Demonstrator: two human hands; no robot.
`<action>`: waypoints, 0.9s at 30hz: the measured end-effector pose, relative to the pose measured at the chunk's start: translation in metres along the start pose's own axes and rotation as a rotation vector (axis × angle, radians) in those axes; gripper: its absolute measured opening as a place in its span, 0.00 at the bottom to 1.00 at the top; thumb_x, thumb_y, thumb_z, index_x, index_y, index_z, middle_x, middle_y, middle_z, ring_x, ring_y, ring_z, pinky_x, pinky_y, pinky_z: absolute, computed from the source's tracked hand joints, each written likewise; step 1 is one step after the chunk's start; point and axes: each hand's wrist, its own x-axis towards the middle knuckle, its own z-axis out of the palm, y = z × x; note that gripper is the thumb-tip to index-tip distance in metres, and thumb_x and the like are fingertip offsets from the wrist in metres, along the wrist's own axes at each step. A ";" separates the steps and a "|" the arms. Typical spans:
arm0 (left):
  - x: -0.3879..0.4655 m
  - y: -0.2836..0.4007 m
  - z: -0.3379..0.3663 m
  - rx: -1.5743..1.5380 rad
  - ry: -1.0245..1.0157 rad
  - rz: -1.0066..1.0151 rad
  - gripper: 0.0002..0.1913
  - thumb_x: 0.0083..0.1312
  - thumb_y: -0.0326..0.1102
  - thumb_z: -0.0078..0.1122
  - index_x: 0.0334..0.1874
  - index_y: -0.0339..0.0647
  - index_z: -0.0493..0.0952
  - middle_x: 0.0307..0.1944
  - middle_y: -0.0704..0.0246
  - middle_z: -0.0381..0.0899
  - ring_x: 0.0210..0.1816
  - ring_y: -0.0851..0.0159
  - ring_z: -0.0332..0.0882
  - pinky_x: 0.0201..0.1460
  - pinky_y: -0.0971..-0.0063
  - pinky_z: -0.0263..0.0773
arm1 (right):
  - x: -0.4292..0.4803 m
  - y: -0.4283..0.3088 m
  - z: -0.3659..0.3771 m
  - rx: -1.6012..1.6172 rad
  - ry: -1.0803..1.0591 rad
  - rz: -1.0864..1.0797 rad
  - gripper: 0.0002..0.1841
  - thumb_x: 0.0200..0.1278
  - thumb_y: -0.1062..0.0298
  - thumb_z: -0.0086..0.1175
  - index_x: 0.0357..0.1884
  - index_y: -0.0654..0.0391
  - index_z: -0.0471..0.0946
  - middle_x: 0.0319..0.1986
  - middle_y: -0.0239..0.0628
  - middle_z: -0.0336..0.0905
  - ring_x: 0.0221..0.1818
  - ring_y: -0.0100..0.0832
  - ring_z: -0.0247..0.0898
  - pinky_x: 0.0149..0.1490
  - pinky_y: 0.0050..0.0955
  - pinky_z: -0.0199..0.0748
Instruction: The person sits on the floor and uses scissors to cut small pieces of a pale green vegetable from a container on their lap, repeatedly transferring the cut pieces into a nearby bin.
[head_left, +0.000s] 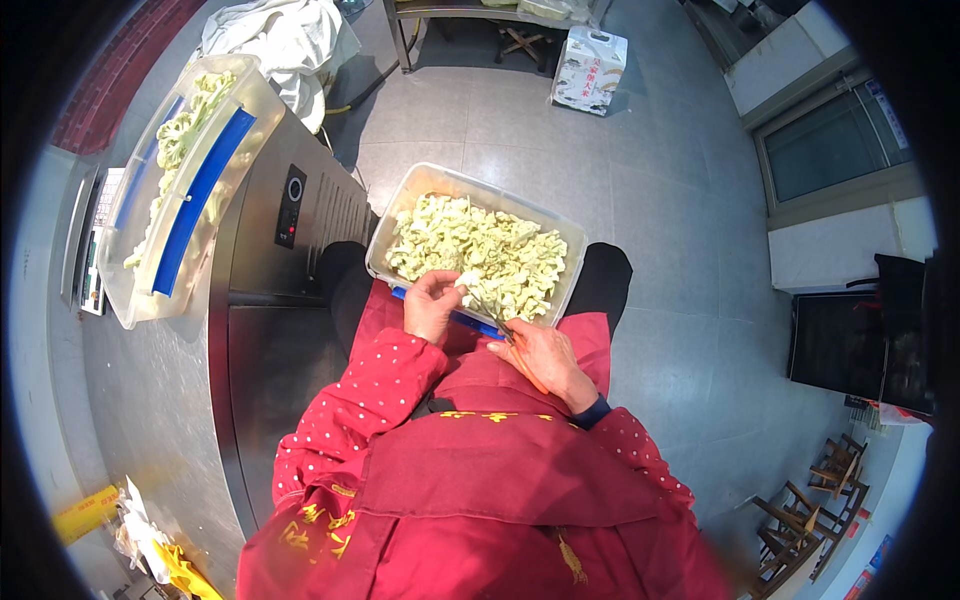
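A translucent plastic bin (570, 225) full of cut cauliflower florets (480, 240) rests across my lap. My left hand (431, 306) is over the bin's near edge, its thumb and fingers pinching a small cauliflower floret (470, 280). In my right hand (547, 355) is a pair of scissors with orange handles (528, 364). The scissor blades (487, 309) reach over the near florets, close to my left fingertips. Part of a blue clip handle (474, 324) shows below my hands on the bin's near side.
On the steel counter (150, 390) to my left stands a second bin with blue handles (202, 202), holding larger cauliflower pieces (187, 135). White cloth (274, 45) is heaped behind it. A printed carton (590, 71) stands on the tiled floor ahead. Wooden stools (795, 517) are at the right.
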 end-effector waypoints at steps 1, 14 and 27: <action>-0.001 0.000 0.000 -0.018 -0.014 -0.001 0.13 0.63 0.25 0.66 0.49 0.33 0.79 0.34 0.71 0.82 0.31 0.76 0.77 0.37 0.81 0.73 | 0.000 0.001 0.000 0.002 0.005 -0.007 0.26 0.59 0.39 0.62 0.40 0.55 0.79 0.25 0.46 0.80 0.33 0.51 0.79 0.37 0.46 0.75; 0.000 0.000 0.002 -0.247 0.029 -0.145 0.09 0.65 0.24 0.62 0.46 0.32 0.77 0.37 0.65 0.83 0.34 0.68 0.82 0.37 0.75 0.79 | -0.001 0.009 0.013 0.021 0.035 0.003 0.23 0.59 0.41 0.63 0.41 0.53 0.79 0.24 0.46 0.80 0.32 0.51 0.79 0.36 0.47 0.75; 0.003 -0.005 -0.005 -0.150 0.207 -0.134 0.09 0.63 0.24 0.64 0.45 0.34 0.76 0.33 0.68 0.81 0.29 0.72 0.78 0.31 0.77 0.78 | -0.004 0.008 0.005 0.039 -0.018 0.033 0.23 0.61 0.43 0.62 0.44 0.54 0.79 0.26 0.43 0.79 0.31 0.49 0.77 0.36 0.42 0.73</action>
